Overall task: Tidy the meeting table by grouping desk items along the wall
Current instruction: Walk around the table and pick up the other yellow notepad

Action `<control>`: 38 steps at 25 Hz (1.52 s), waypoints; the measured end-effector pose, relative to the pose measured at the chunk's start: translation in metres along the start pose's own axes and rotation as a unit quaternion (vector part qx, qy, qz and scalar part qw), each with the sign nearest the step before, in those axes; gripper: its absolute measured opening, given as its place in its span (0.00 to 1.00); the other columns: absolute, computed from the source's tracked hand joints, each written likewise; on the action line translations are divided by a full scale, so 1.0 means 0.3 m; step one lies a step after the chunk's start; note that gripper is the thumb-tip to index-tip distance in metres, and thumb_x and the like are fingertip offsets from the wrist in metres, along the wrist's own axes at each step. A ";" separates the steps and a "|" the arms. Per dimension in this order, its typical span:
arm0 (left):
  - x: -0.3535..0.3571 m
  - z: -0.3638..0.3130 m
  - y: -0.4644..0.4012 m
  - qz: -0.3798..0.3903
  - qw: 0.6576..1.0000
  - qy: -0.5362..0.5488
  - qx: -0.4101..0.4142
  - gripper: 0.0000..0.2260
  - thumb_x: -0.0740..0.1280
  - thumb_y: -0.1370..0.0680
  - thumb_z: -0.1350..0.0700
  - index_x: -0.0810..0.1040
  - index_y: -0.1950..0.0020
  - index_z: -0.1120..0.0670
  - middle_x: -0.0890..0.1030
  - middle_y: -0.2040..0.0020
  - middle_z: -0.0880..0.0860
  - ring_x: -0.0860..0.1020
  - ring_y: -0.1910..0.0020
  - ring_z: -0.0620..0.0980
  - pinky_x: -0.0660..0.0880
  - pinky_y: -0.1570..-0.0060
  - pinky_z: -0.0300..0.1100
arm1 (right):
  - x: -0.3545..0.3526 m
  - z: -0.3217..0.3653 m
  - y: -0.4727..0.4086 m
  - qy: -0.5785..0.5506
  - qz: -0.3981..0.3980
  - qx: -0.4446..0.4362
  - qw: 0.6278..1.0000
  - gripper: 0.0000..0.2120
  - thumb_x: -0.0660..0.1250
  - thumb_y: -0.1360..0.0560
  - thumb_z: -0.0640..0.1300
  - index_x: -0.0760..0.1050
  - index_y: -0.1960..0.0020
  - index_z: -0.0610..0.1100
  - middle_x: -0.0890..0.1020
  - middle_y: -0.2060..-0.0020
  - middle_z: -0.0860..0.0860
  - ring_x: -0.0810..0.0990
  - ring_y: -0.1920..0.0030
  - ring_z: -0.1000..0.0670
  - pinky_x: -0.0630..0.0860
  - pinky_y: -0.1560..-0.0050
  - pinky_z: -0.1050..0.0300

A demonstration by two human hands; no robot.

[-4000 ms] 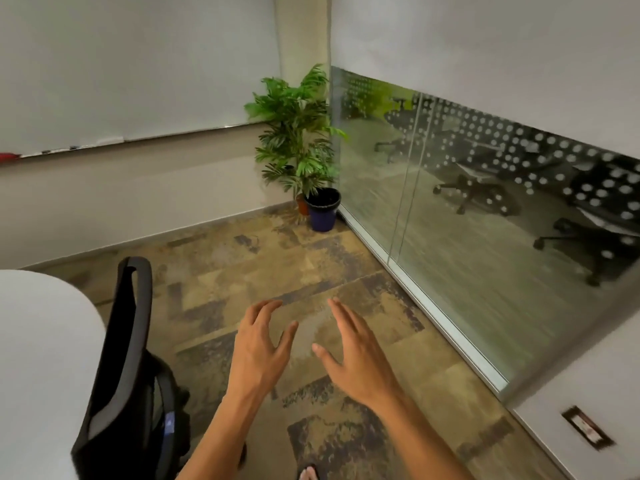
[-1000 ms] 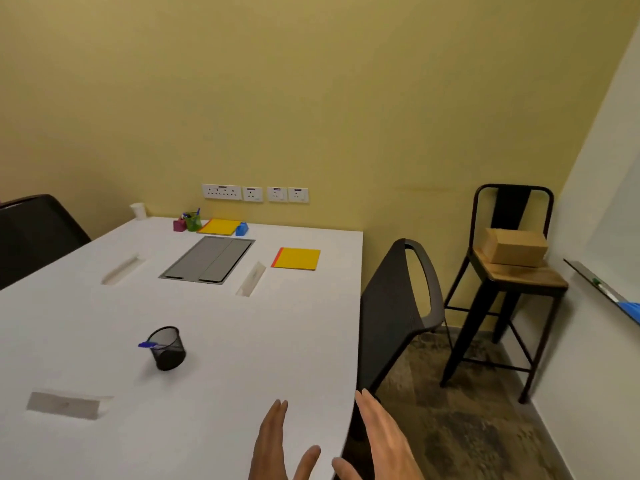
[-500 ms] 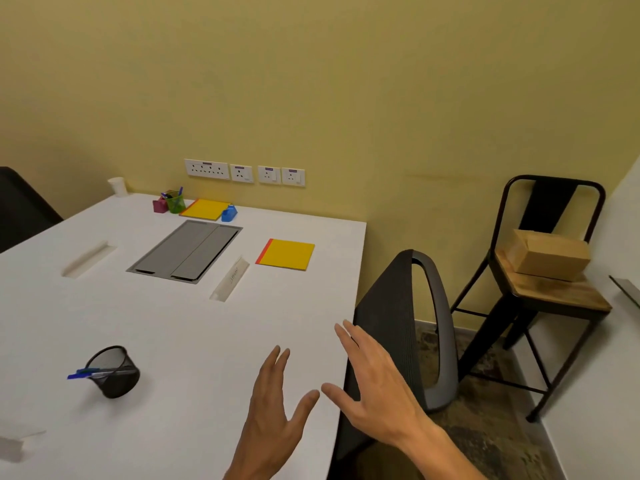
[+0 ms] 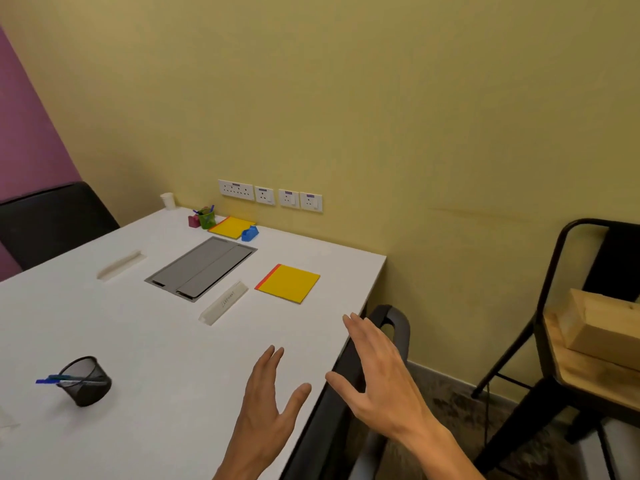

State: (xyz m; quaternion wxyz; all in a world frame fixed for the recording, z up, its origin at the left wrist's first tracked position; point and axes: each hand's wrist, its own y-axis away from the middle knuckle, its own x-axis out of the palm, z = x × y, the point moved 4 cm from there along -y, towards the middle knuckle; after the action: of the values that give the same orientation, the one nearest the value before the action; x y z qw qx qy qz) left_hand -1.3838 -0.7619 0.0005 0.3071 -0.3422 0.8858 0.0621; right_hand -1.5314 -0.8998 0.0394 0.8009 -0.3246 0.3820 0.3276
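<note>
On the white meeting table (image 4: 166, 344) a yellow notebook (image 4: 288, 283) with a red spine lies near the right edge. A black mesh cup (image 4: 86, 380) with blue pens stands at the near left. By the yellow wall sit a second yellow notebook (image 4: 231, 227), a blue tape dispenser (image 4: 250, 233), a green pen cup (image 4: 206, 217), a magenta block (image 4: 193, 221) and a white paper cup (image 4: 168, 200). My left hand (image 4: 268, 407) hovers open over the table's near right part. My right hand (image 4: 377, 370) is open above the table edge and chair back, holding nothing.
A grey cable hatch (image 4: 201, 267) and several clear name plates, one of them (image 4: 224, 302), lie mid-table. A black chair (image 4: 349, 393) is tucked at the right edge. A metal stool (image 4: 571, 358) carrying a cardboard box (image 4: 604, 327) stands on the right. Another black chair (image 4: 52, 220) is at far left.
My view turned from the floor and plant to the table, then drew closer. Both hands rose and reached forward, still open and empty.
</note>
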 end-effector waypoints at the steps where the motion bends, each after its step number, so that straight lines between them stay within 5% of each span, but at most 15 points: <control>1: 0.027 -0.030 -0.016 -0.007 1.000 -0.001 -0.004 0.36 0.58 0.30 0.26 0.52 0.26 0.35 0.54 0.21 0.41 0.56 0.23 0.44 0.61 0.27 0.46 | -0.034 -0.050 -0.006 -0.006 0.000 -0.007 1.000 0.38 0.56 0.25 0.72 0.35 0.25 0.70 0.46 0.20 0.64 0.40 0.21 0.61 0.47 0.20 0.52; 4: 0.094 -0.117 -0.065 -0.027 0.999 -0.016 -0.013 0.34 0.62 0.27 0.34 0.55 0.24 0.38 0.55 0.21 0.41 0.57 0.23 0.44 0.61 0.27 0.47 | -0.127 -0.193 -0.053 -0.028 0.005 -0.012 1.000 0.37 0.56 0.25 0.72 0.35 0.26 0.71 0.46 0.20 0.65 0.42 0.21 0.61 0.50 0.20 0.52; 17: 0.281 -0.056 -0.498 -0.106 0.987 -0.049 -0.112 0.34 0.60 0.27 0.33 0.56 0.23 0.42 0.55 0.20 0.44 0.56 0.22 0.46 0.59 0.27 0.48 | -0.074 -0.575 -0.550 -0.117 0.086 -0.033 0.989 0.39 0.59 0.24 0.70 0.37 0.23 0.68 0.46 0.21 0.66 0.44 0.21 0.63 0.52 0.20 0.52; 23: 0.327 -0.025 -0.687 -0.104 0.979 -0.071 -0.161 0.47 0.48 0.37 0.18 0.54 0.23 0.40 0.51 0.21 0.40 0.53 0.22 0.42 0.57 0.26 0.45 | 0.011 -0.676 -0.811 -0.151 0.145 -0.042 0.977 0.39 0.59 0.23 0.68 0.38 0.23 0.66 0.47 0.22 0.67 0.45 0.22 0.63 0.52 0.21 0.56; 31: 0.390 0.015 -0.911 -0.141 0.959 -0.110 -0.218 0.46 0.47 0.37 0.18 0.55 0.24 0.39 0.52 0.21 0.40 0.55 0.23 0.41 0.58 0.26 0.45 | 0.176 -0.872 -1.159 -0.151 0.251 -0.094 0.951 0.39 0.57 0.23 0.69 0.39 0.21 0.63 0.45 0.21 0.65 0.44 0.21 0.61 0.51 0.21 0.55; 38: 0.554 -0.070 -1.161 -0.169 0.936 -0.098 -0.294 0.49 0.45 0.41 0.15 0.52 0.25 0.37 0.50 0.20 0.41 0.55 0.23 0.42 0.59 0.26 0.45 | 0.182 -1.046 -1.470 -0.174 0.306 -0.148 0.924 0.39 0.47 0.33 0.79 0.34 0.28 0.72 0.43 0.21 0.64 0.47 0.21 0.58 0.55 0.21 0.50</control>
State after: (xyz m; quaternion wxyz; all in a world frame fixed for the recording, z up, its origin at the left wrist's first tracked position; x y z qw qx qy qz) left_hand -1.2657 -1.1272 -0.0451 0.2836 -0.5540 0.7229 0.3001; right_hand -1.2890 -1.3796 -0.0428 0.6585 -0.2449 0.2640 0.6608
